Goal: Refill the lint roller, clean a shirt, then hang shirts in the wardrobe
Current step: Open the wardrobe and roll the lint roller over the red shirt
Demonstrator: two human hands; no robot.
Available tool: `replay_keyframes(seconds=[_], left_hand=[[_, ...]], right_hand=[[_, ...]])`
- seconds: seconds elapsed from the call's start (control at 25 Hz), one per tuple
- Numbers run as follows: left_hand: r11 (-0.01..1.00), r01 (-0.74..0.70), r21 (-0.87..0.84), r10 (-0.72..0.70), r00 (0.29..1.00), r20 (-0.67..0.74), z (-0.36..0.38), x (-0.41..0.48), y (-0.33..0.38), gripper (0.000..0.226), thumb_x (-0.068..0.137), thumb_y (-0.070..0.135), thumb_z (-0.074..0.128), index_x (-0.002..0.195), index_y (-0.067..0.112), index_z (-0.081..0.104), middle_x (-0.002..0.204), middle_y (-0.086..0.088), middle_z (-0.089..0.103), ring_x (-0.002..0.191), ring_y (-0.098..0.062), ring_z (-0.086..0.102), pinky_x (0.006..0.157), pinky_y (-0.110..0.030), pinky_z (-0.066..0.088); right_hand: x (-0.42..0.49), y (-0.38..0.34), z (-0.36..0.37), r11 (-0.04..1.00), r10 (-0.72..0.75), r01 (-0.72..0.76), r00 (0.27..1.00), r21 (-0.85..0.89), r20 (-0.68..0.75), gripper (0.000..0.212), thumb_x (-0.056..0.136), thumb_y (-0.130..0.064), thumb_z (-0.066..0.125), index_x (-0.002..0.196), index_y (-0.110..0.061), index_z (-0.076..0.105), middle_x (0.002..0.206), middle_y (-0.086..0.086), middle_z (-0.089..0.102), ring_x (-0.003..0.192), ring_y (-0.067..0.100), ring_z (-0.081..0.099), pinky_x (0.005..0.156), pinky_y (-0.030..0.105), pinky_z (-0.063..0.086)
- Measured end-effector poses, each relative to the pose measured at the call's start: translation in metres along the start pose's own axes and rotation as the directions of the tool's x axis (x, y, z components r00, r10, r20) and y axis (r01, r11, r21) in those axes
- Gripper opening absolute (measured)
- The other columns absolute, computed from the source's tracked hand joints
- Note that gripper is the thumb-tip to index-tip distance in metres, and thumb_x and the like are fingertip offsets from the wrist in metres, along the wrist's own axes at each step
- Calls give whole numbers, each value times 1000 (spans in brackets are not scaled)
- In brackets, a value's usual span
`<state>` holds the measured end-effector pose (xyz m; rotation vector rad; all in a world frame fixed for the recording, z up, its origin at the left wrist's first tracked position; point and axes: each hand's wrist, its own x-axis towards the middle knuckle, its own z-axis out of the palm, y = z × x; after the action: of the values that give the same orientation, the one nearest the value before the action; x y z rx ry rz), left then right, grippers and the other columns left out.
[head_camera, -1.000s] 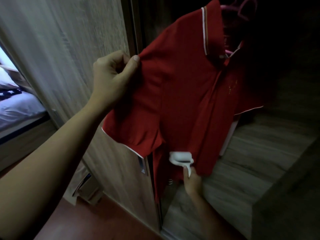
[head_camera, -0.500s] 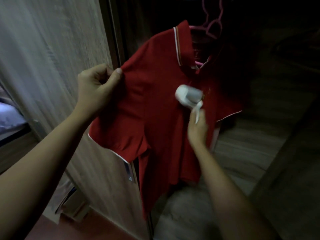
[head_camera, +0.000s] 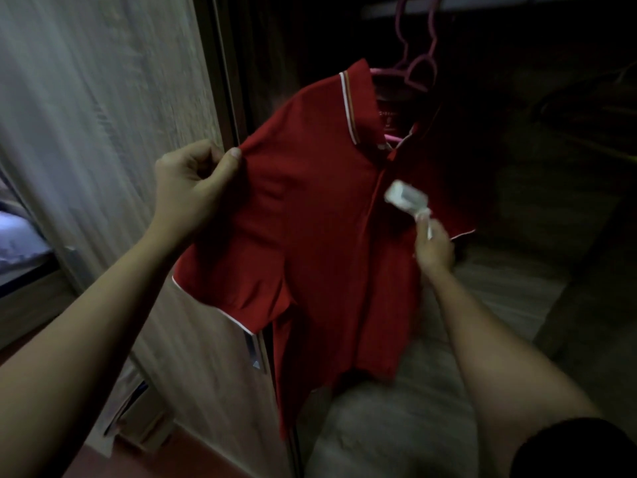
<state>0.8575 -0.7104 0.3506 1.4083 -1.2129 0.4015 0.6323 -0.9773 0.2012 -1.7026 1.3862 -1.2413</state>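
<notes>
Against the wardrobe [head_camera: 103, 132], lint roller [head_camera: 405, 196] has edged rightward on shirt [head_camera: 310, 219].

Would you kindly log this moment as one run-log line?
left hand: pinches red polo shirt at shoulder | right hand: holds lint roller against shirt front | pink hanger: carries shirt

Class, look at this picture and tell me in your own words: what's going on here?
A person is cleaning a red shirt that hangs on a pink hanger beside the wardrobe door. The left hand pinches the shirt at the shoulder and pulls it outward. The right hand holds a white lint roller by its handle, with the roller on the shirt's front just beside the buttons.
</notes>
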Motion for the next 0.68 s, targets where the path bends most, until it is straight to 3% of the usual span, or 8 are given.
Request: replay_keyframes(seconds=[0.16, 0.28, 0.32, 0.4, 0.48, 0.52, 0.6, 0.68], left_hand=[[1000, 8, 7, -8, 1000, 12, -2, 0, 1, 40, 88, 32, 59, 63, 1, 56, 63, -28, 61, 55, -17, 47, 49, -31, 37], [1000, -1, 30, 1, 1000, 7, -1, 1, 2, 40, 88, 33, 58, 59, 6, 53, 62, -28, 60, 54, -15, 46, 48, -27, 34], [1000, -3, 28, 3, 1000, 5, -1, 0, 2, 41, 88, 32, 58, 61, 3, 55, 62, -28, 60, 55, -16, 46, 48, -28, 34], [1000, -8, 24, 7, 1000, 1, 0, -1, 1, 43, 89, 32, 58, 65, -4, 57, 64, -30, 60, 56, -18, 47, 49, -30, 35], [1000, -11, 24, 11, 1000, 3, 0, -2, 1, 44, 88, 33, 58, 66, -5, 57, 64, -30, 60, 56, -19, 47, 48, -32, 36], [999, -13, 31, 13, 1000, 7, 0, -1, 1, 43, 88, 32, 58, 66, -5, 57, 64, -30, 61, 55, -19, 47, 48, -31, 36], [999, -16, 39, 15, 1000, 20, -1, 0, 1, 45, 88, 33, 58, 66, -6, 57, 64, -30, 61, 56, -20, 47, 48, -33, 37], [999, -18, 40, 17, 1000, 23, -2, 0, 2, 47, 88, 34, 58, 66, -7, 56, 64, -32, 60, 56, -21, 47, 48, -40, 39]], right_hand=[[16, -20, -12, 997, -68, 66, 996, 41, 53, 43, 91, -62, 26, 84, -29, 53, 84, 5, 59, 80, 25, 57, 75, 36, 46], [-58, 37, 27, 994, -109, 103, 970, 35, 218, 34, 99, -39, 34, 70, -24, 45, 70, -2, 53, 75, 19, 50, 66, 26, 32], [-93, 65, 40, 997, -74, 65, 956, 39, 283, 34, 99, -35, 36, 69, -22, 47, 69, 0, 54, 75, 21, 52, 65, 26, 31], [-162, 115, 60, 997, 82, -81, 912, -21, 403, 38, 95, -46, 33, 83, -20, 59, 87, 8, 67, 87, 26, 61, 70, 27, 37], [-209, 142, 66, 978, 200, -136, 825, -158, 528, 44, 93, -55, 31, 100, -25, 63, 103, 5, 68, 99, 26, 62, 78, 29, 41], [-216, 142, 65, 972, 224, -140, 798, -189, 560, 43, 93, -56, 30, 98, -29, 62, 102, 2, 68, 99, 25, 62, 80, 30, 43], [-193, 126, 63, 983, 176, -122, 824, -134, 538, 43, 92, -57, 30, 88, -28, 61, 98, 3, 68, 97, 28, 62, 80, 32, 43], [-137, 103, 55, 992, 122, -94, 896, -85, 427, 45, 95, -51, 31, 92, -19, 63, 101, 14, 68, 97, 32, 62, 80, 33, 44]])
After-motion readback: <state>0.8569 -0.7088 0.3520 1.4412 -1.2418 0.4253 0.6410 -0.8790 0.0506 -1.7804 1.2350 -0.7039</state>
